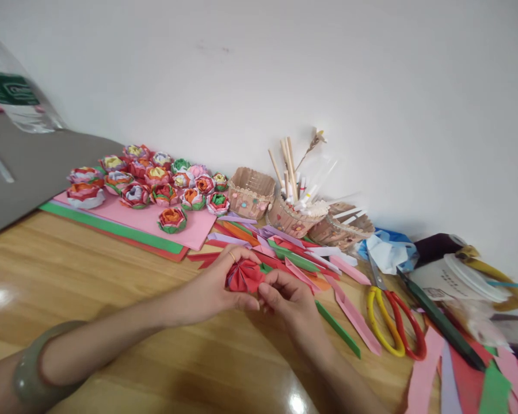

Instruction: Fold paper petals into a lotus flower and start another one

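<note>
A: Where is the round, red flower of pleated folded paper [244,277] being held?

B: It is held just above the pale, wood-grained desk [155,310]. Its left side is gripped by the left hand [218,290], with the thumb beneath and the fingers curled over the top. Its right edge is pinched between the thumb and forefinger of the right hand [287,293].

A: Is anything else caught in that pinch?

B: That cannot be told. A small piece of green folded paper [265,268] is seen just behind the flower's upper right edge, but its far end is hidden by the right hand.

A: And how is the flower turned?

B: No long axis is shown by it; its pleats are fanned outward. A narrow, flat green paper strip [339,330] is seen nearer the right hand, its length slanted down and away to the right.
</note>
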`<state>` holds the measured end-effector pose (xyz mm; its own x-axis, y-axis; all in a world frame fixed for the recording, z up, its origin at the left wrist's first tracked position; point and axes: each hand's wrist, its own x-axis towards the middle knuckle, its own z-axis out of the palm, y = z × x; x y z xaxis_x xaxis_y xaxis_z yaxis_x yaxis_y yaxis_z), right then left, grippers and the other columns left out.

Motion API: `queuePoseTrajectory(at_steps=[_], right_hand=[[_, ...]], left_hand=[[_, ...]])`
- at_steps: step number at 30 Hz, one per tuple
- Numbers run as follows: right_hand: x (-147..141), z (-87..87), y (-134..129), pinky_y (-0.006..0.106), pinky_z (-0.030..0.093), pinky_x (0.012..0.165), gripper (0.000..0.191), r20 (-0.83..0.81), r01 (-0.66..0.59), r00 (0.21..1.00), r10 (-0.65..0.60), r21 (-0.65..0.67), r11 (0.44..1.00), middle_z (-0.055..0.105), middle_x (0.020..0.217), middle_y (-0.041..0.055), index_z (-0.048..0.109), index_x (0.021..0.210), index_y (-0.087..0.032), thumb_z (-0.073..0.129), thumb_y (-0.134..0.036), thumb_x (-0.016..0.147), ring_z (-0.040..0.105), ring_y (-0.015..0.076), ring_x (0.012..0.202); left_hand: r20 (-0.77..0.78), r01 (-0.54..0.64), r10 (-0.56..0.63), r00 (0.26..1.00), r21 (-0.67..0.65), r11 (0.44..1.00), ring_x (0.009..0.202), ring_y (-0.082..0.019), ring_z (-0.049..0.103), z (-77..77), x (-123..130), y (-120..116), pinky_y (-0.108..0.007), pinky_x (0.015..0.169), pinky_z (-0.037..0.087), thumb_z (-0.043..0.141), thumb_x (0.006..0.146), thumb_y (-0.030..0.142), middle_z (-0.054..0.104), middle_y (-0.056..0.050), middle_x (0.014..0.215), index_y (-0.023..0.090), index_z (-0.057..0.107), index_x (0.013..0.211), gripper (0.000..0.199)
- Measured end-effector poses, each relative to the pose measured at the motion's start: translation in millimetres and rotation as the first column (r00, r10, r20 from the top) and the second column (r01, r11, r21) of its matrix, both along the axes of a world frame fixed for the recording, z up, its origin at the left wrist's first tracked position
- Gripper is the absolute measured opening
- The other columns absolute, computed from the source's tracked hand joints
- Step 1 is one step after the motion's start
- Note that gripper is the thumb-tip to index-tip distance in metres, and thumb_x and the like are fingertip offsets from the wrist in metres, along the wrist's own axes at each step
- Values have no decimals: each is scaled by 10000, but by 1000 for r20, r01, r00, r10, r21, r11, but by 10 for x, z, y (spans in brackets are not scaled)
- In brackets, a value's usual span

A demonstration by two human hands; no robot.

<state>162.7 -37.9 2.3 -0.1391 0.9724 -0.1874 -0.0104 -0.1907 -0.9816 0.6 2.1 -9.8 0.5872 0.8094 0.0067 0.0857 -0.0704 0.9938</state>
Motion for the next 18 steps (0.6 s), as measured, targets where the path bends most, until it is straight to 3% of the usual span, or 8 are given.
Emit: queuePoseTrajectory(at_steps=[3,6,12,18], right_hand=[[-17,32,-8,196,322,447,382,8,9,1000,-9,-26,1000,502,521,-36,536,591,-164,678,-514,649,409,71,466],[-37,30,-19,189,324,431,385,-34,22,999,-24,-67,997,501,508,-42,527,583,-163,692,-507,635,403,61,442],[-69,-57,-35,172,286,410,363,-151,18,988,-37,-126,992,475,472,-65,506,591,-159,708,-455,646,365,38,400],[-62,-2,-26,183,242,394,401,-12,1,1000,-2,-69,998,448,497,-63,494,610,-167,656,-530,664,327,45,411]], left_hand=[[154,75,-45,987,-193,978,861,-169,491,-33,6,-15,-297,755,399,671,688,396,497,-10,919,204,441,993,428],[230,79,-15,973,-275,958,801,-136,484,-67,20,-34,-267,714,389,715,648,367,487,13,884,204,432,966,456],[284,49,53,957,-339,939,722,-122,510,-60,49,-77,-261,655,393,753,596,373,498,24,844,202,408,968,536],[282,-10,101,954,-306,952,731,-118,507,-8,42,-82,-248,675,405,744,617,362,531,31,796,186,457,951,474]])
